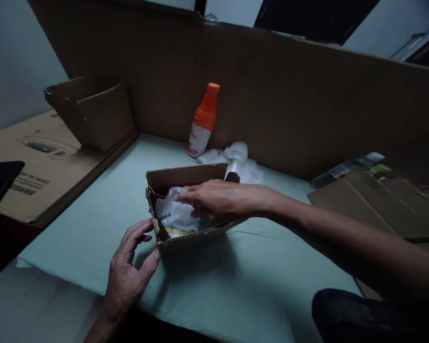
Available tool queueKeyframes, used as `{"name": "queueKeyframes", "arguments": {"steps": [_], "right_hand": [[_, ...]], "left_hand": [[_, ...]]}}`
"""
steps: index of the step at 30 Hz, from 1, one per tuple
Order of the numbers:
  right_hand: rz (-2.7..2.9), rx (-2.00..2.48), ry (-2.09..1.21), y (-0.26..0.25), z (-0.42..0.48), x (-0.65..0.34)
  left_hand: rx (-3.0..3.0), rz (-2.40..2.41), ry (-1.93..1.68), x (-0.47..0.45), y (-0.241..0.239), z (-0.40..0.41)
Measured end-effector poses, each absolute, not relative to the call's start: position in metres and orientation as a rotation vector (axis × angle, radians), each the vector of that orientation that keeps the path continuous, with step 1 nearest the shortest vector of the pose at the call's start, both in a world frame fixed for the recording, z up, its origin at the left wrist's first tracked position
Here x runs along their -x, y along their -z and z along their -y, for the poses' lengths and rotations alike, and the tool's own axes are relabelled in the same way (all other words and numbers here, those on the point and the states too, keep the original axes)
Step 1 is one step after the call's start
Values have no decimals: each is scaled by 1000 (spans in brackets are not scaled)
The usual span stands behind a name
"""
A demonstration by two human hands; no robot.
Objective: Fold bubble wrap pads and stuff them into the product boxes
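Under right hand, grip unclear, bubble wrap in box, spread left hand alongside

- Orange bottle: white label bearing red print, too small to read.
- Flat carton, at left: a dark line of print above a barcode-like block, its characters illegible.
- Legible words, brands or numbers: none.

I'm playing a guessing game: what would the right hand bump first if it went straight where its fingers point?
Most likely the bubble wrap inside the cardboard box. The right hand looks right up against it, but depth is hard to tell.
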State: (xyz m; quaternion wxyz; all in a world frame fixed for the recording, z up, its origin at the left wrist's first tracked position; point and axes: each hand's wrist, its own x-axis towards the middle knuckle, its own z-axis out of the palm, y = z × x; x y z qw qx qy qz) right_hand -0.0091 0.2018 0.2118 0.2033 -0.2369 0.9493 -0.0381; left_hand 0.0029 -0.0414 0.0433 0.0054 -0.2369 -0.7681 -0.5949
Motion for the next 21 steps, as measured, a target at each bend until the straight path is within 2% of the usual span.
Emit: {"name": "queueKeyframes", "arguments": {"steps": [3,8,16,21], "right_hand": [[-2865,548,180,-224,-234,-21],[-2923,471,256,-227,-261,-44],[-2586,401,58,-196,-210,25],[-2646,392,225,-175,-195,38]], "left_hand": [[702,2439,1871,-4,-42,44],[632,2442,1904,-4,-41,44],[534,2500,1788,-8,-45,42],[543,2479,1778,-7,-44,40]]}}
